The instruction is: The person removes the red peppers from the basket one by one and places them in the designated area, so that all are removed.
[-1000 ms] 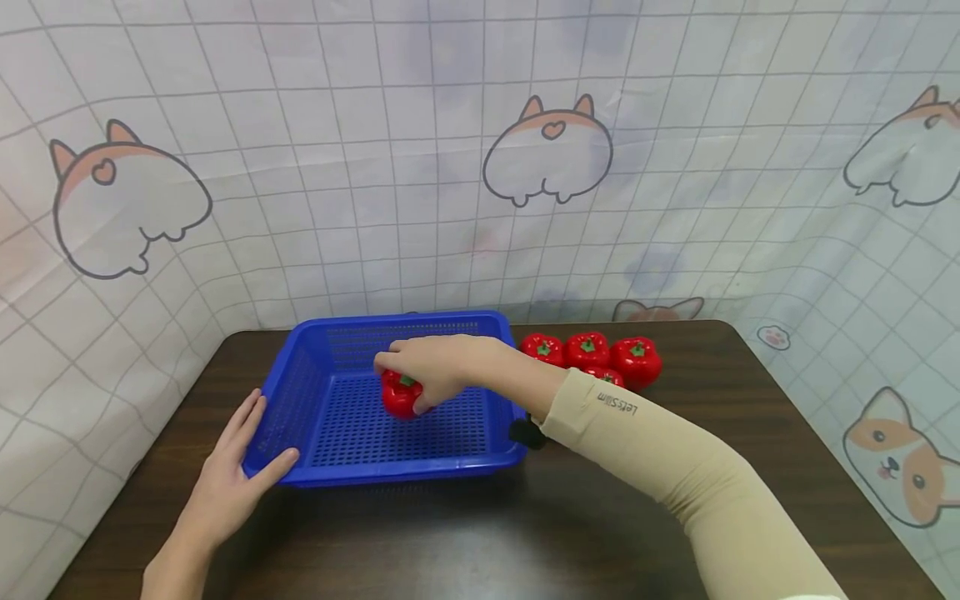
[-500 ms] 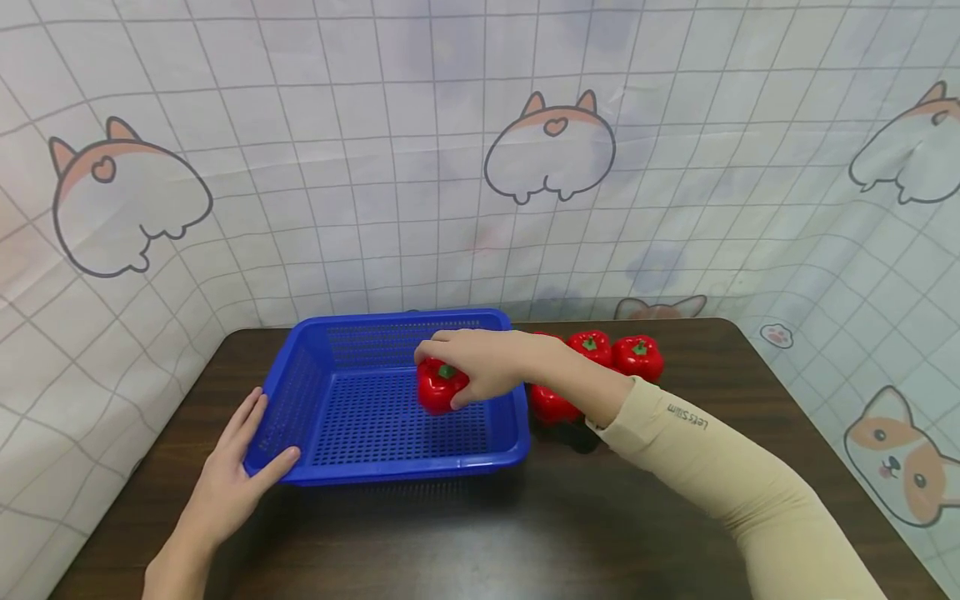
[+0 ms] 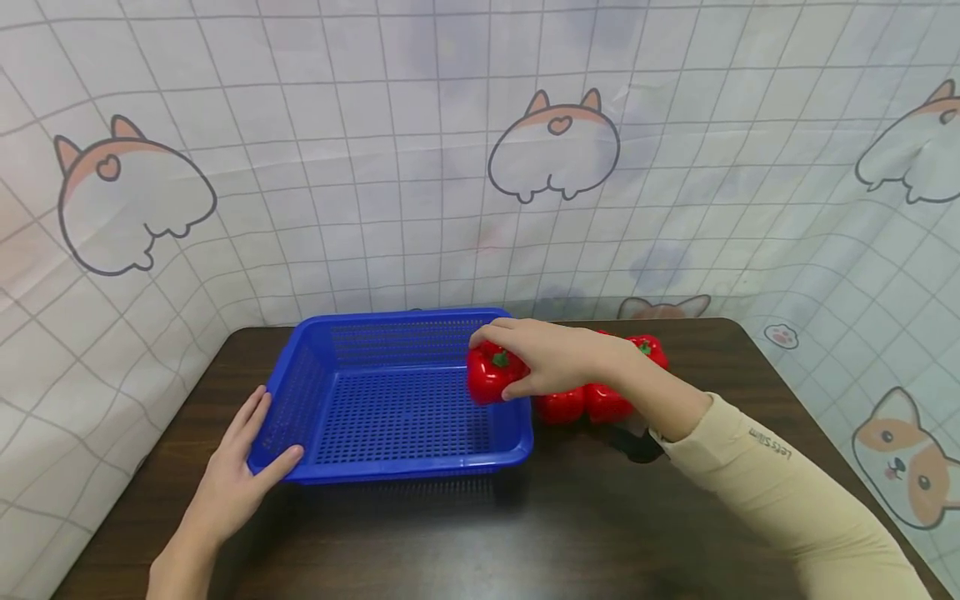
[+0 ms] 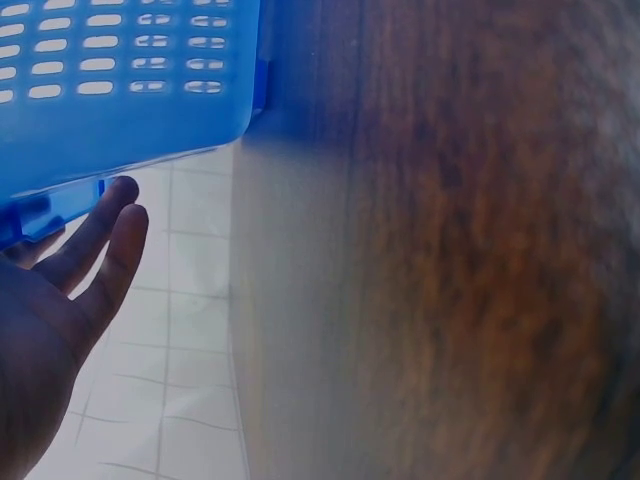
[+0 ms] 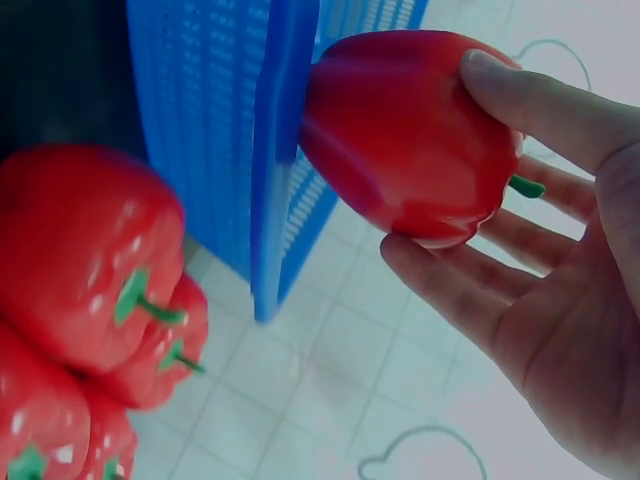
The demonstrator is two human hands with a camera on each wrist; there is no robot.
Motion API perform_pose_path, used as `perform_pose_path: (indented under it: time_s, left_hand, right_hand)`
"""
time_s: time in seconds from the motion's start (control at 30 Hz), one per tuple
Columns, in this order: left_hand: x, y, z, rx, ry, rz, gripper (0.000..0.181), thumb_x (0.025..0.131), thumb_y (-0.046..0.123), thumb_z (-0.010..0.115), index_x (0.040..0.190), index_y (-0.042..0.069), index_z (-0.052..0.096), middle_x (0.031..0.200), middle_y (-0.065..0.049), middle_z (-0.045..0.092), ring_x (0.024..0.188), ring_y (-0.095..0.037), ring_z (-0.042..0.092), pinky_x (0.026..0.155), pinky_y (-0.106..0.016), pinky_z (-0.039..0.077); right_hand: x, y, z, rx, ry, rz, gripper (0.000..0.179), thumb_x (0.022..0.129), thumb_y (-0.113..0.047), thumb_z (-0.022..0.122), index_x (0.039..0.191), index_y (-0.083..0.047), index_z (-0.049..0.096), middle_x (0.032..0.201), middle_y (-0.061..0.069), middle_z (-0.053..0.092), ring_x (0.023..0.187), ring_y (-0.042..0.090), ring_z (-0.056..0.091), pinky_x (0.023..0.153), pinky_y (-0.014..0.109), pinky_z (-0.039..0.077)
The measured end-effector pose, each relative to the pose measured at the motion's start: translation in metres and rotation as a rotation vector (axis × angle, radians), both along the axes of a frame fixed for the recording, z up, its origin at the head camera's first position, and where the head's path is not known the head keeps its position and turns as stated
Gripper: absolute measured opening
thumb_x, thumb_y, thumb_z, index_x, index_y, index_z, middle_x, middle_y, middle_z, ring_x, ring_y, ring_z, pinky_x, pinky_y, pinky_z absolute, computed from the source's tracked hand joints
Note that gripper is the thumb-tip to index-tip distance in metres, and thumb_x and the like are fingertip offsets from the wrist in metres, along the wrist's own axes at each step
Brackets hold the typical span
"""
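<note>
My right hand (image 3: 558,354) grips a glossy red bell pepper (image 3: 487,377) with a green stem, over the right end of the blue plastic basket (image 3: 405,467). In the right wrist view, thumb and fingers hold the pepper (image 5: 410,135) around its stem end, and its lower end overlaps the basket's rim (image 5: 275,150). My left hand (image 3: 221,483) rests at the basket's near left corner, thumb by the front rim and fingers along the left side. The left wrist view shows its extended fingers (image 4: 115,250) beside the basket's rim. The basket's perforated floor shows bare.
Several more red bell peppers (image 3: 558,407) stand grouped just right of the basket, partly hidden behind my right hand and forearm. Everything is on a dark wooden table (image 3: 480,542). A white grid-patterned cloth (image 3: 375,167) with cartoon dogs hangs behind and at both sides.
My right hand has carried the bell pepper rightward, from the middle of the basket to its right rim. The left hand and the basket have stayed in place.
</note>
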State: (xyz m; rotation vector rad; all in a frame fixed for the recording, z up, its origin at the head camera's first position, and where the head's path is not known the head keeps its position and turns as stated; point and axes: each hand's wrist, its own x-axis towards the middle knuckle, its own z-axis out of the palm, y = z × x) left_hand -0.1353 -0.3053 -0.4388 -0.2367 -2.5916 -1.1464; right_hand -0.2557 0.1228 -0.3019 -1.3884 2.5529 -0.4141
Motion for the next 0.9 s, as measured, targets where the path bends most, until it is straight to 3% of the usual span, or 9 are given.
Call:
perform_pose_path:
  time_s: [0.23, 0.3, 0.5, 0.67, 0.9]
  left_hand:
    - [0.000, 0.001, 0.000, -0.013, 0.008, 0.000, 0.086, 0.094, 0.025, 0.075, 0.163, 0.008, 0.027, 0.170, -0.003, 0.017, 0.151, -0.043, 0.021, 0.119, -0.033, 0.016]
    - [0.000, 0.001, 0.000, -0.011, 0.007, 0.000, 0.087, 0.093, 0.025, 0.075, 0.163, 0.008, 0.027, 0.170, -0.003, 0.017, 0.151, -0.043, 0.021, 0.120, -0.037, 0.017]
    - [0.001, 0.000, 0.002, 0.013, -0.009, -0.004, 0.088, 0.093, 0.025, 0.076, 0.163, 0.008, 0.026, 0.170, -0.006, 0.016, 0.150, -0.047, 0.020, 0.113, -0.070, 0.021]
    - [0.002, 0.000, 0.002, 0.012, -0.009, 0.001, 0.088, 0.093, 0.026, 0.076, 0.163, 0.007, 0.026, 0.170, -0.007, 0.017, 0.149, -0.048, 0.020, 0.112, -0.072, 0.021]
    - [0.002, 0.000, 0.001, 0.003, 0.003, -0.002, 0.087, 0.093, 0.026, 0.076, 0.162, 0.004, 0.027, 0.170, -0.006, 0.018, 0.150, -0.045, 0.021, 0.115, -0.065, 0.021]
  right_hand:
    - [0.008, 0.029, 0.011, -0.067, 0.032, -0.036, 0.061, 0.089, -0.021, 0.080, 0.143, -0.017, 0.051, 0.136, -0.005, 0.054, 0.119, 0.013, 0.053, 0.098, 0.034, 0.051]
    - [0.010, 0.036, 0.016, -0.075, 0.038, -0.051, 0.062, 0.089, -0.020, 0.080, 0.143, -0.016, 0.050, 0.139, -0.004, 0.053, 0.120, 0.014, 0.053, 0.099, 0.036, 0.051]
    - [0.017, 0.055, 0.027, -0.108, 0.065, -0.082, 0.063, 0.089, -0.018, 0.081, 0.143, -0.013, 0.051, 0.140, -0.003, 0.054, 0.119, 0.016, 0.054, 0.098, 0.039, 0.051]
    - [0.020, 0.076, 0.028, -0.133, 0.094, -0.103, 0.058, 0.088, -0.015, 0.081, 0.140, -0.013, 0.054, 0.134, -0.003, 0.057, 0.116, 0.015, 0.055, 0.095, 0.039, 0.052]
    - [0.025, 0.112, 0.021, -0.127, 0.107, -0.174, 0.058, 0.090, -0.017, 0.080, 0.140, -0.016, 0.052, 0.133, -0.007, 0.057, 0.119, 0.014, 0.054, 0.096, 0.040, 0.052]
